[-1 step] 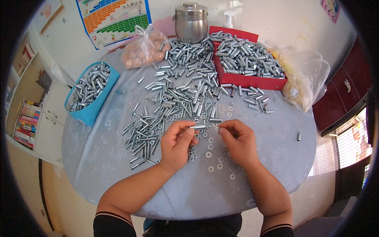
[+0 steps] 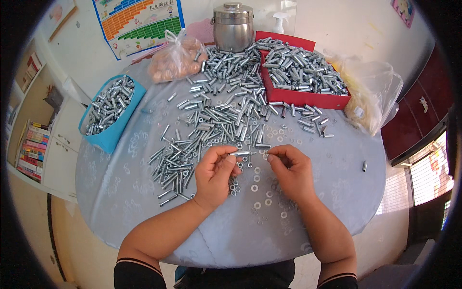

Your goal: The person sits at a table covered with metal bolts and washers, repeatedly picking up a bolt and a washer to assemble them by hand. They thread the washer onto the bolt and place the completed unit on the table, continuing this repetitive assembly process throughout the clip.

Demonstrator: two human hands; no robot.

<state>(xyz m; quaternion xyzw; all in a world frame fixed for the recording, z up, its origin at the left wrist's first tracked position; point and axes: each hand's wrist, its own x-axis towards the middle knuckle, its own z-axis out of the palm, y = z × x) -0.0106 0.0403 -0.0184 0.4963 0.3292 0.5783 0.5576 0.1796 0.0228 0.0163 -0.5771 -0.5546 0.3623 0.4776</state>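
Between the thumb and fingers of my left hand (image 2: 215, 176) is a silver sleeve anchor bolt (image 2: 242, 153), lying level with its thin end toward the right. My right hand (image 2: 292, 168) is pinched just across from that end, holding a small ring-like metal piece (image 2: 265, 156), perhaps a washer or nut; it is too small to be sure. A narrow gap separates the piece from the bolt. Under and beside my hands lie loose nuts (image 2: 234, 188) and flat washers (image 2: 257, 205). Farther left spreads a pile of loose bolts and sleeves (image 2: 207, 126).
A blue bin (image 2: 111, 139) of metal anchors stands left; a red box (image 2: 308, 100) heaped with them sits at the far right. Behind are a tied bag (image 2: 175, 60) of round brown items, a steel pot (image 2: 233, 29) and a clear plastic bag (image 2: 373, 96). One sleeve (image 2: 364, 166) lies far right.
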